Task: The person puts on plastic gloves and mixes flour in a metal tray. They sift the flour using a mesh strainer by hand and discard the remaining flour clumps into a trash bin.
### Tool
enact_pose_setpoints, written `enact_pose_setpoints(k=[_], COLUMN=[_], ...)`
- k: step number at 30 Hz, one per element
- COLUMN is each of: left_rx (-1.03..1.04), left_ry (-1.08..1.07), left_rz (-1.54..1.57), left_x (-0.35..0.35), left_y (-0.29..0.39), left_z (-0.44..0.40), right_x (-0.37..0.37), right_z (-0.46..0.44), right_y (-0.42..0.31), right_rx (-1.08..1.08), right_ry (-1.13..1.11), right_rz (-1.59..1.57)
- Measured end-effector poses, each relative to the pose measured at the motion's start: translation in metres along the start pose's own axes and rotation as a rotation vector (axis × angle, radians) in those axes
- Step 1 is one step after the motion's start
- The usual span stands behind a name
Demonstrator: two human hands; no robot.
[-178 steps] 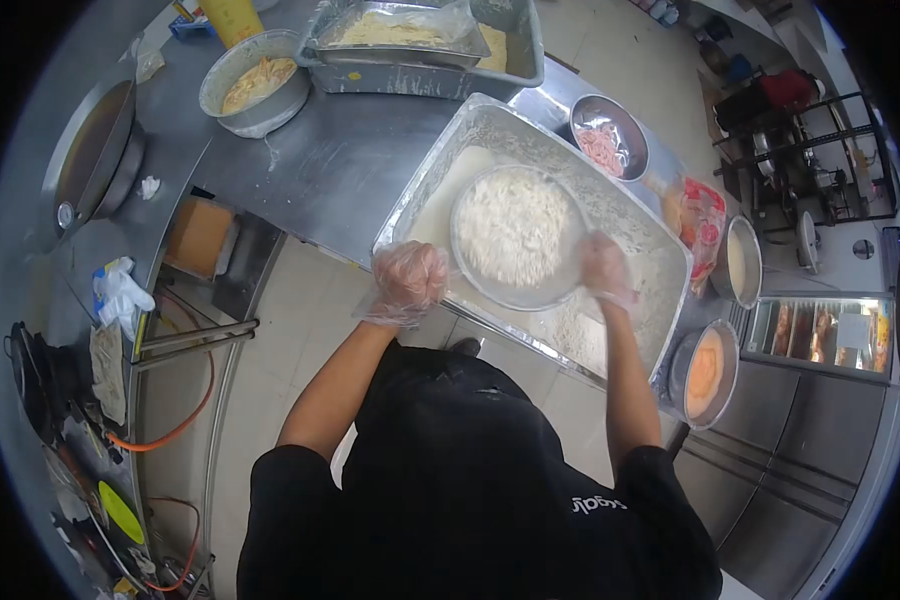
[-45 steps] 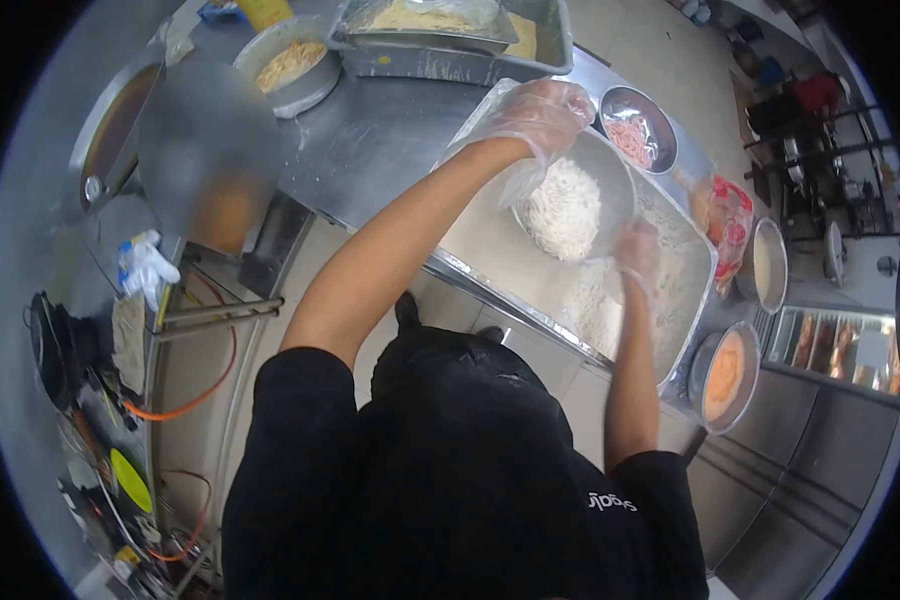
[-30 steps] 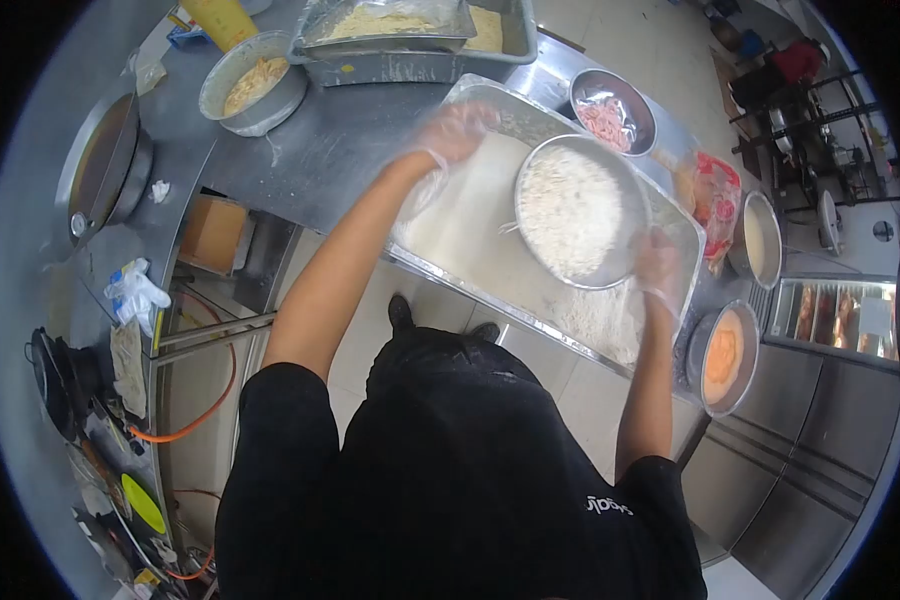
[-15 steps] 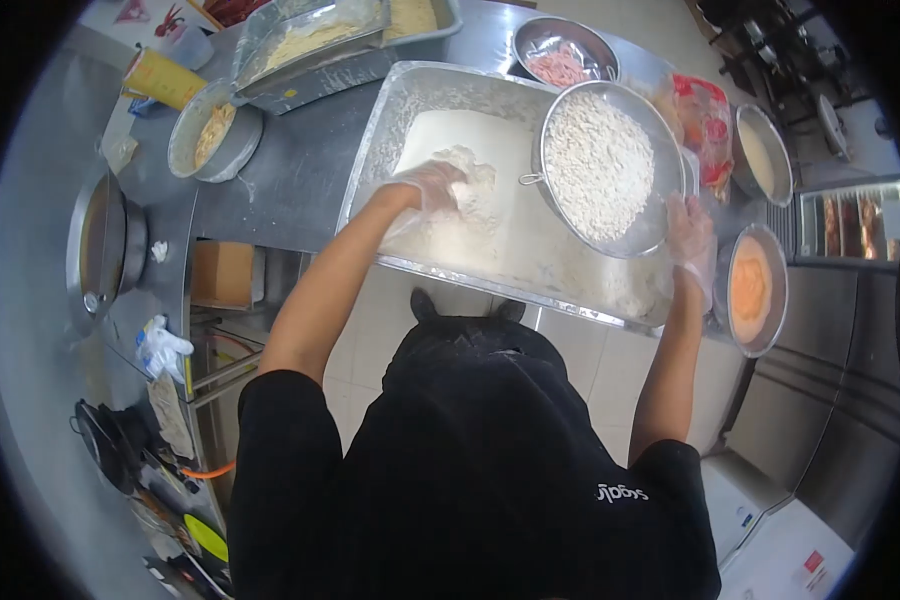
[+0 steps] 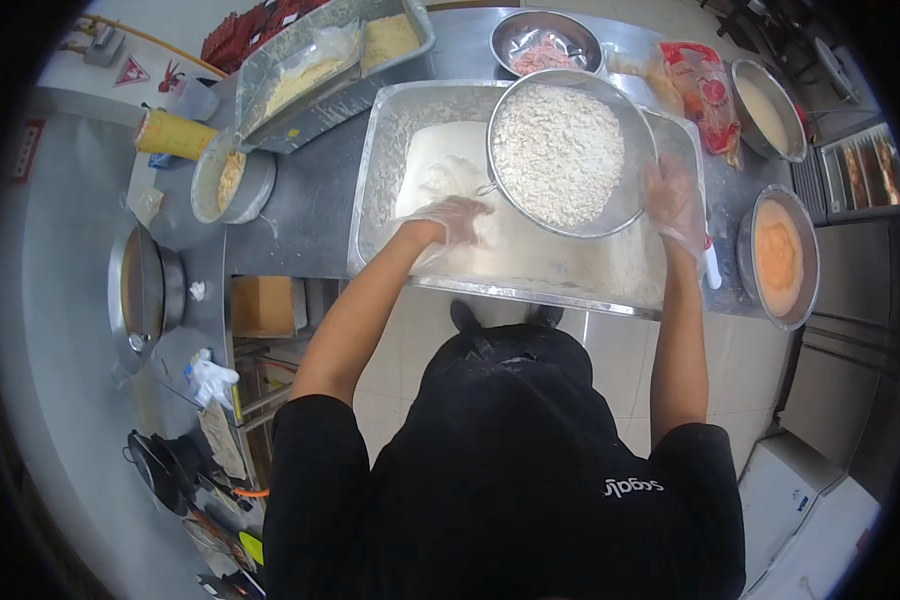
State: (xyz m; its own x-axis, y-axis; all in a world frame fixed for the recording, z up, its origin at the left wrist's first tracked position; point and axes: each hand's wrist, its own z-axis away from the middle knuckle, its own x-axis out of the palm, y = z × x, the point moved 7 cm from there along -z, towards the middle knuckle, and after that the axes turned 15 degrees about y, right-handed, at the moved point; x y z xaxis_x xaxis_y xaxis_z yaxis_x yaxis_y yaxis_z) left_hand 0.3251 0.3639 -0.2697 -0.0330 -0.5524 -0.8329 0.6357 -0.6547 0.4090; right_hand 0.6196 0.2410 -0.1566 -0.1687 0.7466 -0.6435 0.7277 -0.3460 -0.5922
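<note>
In the head view, the left hand (image 5: 457, 218), in a clear plastic glove, is open in the left half of a large metal tray (image 5: 530, 293) at the centre of the frame. Its fingers are slightly bent and touch the loose white flour (image 5: 432, 160), with nothing else visibly in its hold. The sieve (image 5: 635, 150), a round one, is in the upper right part of the tray area, overlapping the tray's far rim in the view, and carries a lumpy white heap (image 5: 560, 155). The right hand (image 5: 673, 198), also gloved, is at the sieve's right edge with fingers pointing up the frame; it is blurred, so whether it grips the edge cannot be told. Beyond the tray, at top centre, a metal bowl (image 5: 497, 45) holds pink strips (image 5: 543, 57), with a red and clear bag (image 5: 705, 95) to its right. At right, one bowl (image 5: 750, 262) holds orange paste (image 5: 778, 255). A grey tub (image 5: 315, 122) stands at upper left on the steel surface (image 5: 315, 225)
</note>
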Motion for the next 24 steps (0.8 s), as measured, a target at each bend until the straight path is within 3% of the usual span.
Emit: enact_pose_setpoints(k=[1, 4, 7, 10, 13, 14, 17, 18, 21, 24], left_rx=[0.017, -0.277, -0.111, -0.212, -0.447, -0.518, -0.429, -0.348, -0.057, -0.068], left_ry=[-0.033, -0.122, 0.042, 0.462, 0.608, 0.578, 0.727, 0.77, 0.968, 1.004], left_rz=[0.02, -0.043, 0.188, 0.219, 0.522, 0.452, 0.686, 0.729, 0.594, 0.618], left_x=[-0.005, -0.031, -0.049, -0.09, -0.104, -0.111, -0.112, -0.114, -0.123, -0.134], left_y=[-0.001, -0.008, -0.018, -0.031, -0.04, -0.037, -0.021, -0.015, -0.003, 0.002], left_z=[0.004, 0.028, 0.041, 0.051, 0.069, 0.073, 0.077, 0.076, 0.072, 0.073], right_x=[0.006, 0.014, 0.021, 0.023, 0.039, 0.043, 0.072, 0.102, 0.091, 0.122], right_z=[-0.001, -0.002, 0.004, 0.0, 0.003, 0.003, 0.017, 0.027, 0.028, 0.039], right_y=[0.006, 0.013, 0.013, -0.011, -0.051, -0.06, -0.053, -0.04, -0.074, -0.064], right_rx=[0.001, 0.061, 0.088, 0.066, -0.026, -0.068, -0.059, -0.18, -0.236, -0.077], right_ry=[-0.005, -0.063, -0.019, -0.113, -0.267, -0.306, -0.283, -0.335, -0.379, -0.362], right_rz=[-0.021, -0.074, -0.057, -0.023, 0.078, 0.119, 0.112, 0.249, 0.066, 0.214])
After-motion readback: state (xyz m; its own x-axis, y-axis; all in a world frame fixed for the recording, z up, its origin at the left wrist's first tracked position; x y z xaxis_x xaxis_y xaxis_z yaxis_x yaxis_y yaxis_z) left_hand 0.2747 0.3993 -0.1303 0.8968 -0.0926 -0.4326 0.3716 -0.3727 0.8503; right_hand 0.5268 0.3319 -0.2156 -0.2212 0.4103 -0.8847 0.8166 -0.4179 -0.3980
